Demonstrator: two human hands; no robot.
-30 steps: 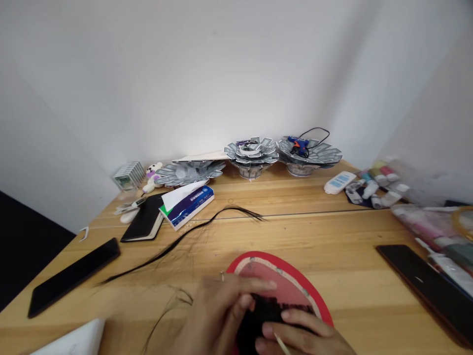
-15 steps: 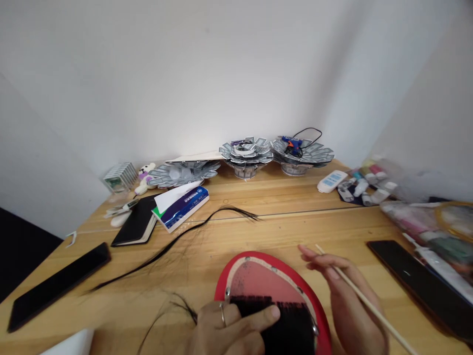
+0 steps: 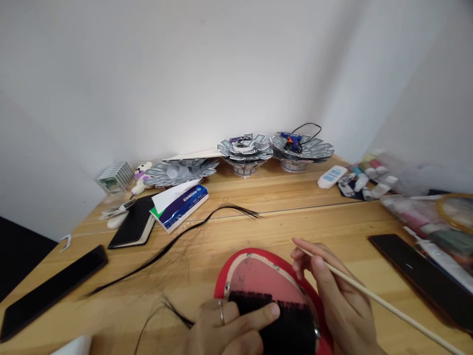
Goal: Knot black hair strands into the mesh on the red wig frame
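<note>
A rounded red block (image 3: 225, 268) carries a pink mesh cap base (image 3: 258, 273) with a pale band and metal pins around its edge. Rows of black hair (image 3: 291, 325) cover the lower part of the mesh. My left hand (image 3: 232, 328), with a ring on it, presses that hair down with an outstretched index finger while the other fingers curl in. A loose lock of hair (image 3: 177, 313) runs out from its left side. At the block's right edge, my right hand (image 3: 338, 291) is closed around a thin wooden stick (image 3: 388, 303), whose front tip is hidden by the fingers.
A long black hair strand (image 3: 166, 249) lies across the wooden table. Behind it are a tissue pack (image 3: 185, 207), a black notebook (image 3: 129, 227) and grey petalled paper bowls (image 3: 246, 155), one holding a blue glue gun (image 3: 291, 140). Dark flat slabs (image 3: 55, 291) lie left and right.
My right hand has moved left and slightly up, close against the block, and the stick now slopes at a flatter angle. My left hand stays on the hair.
</note>
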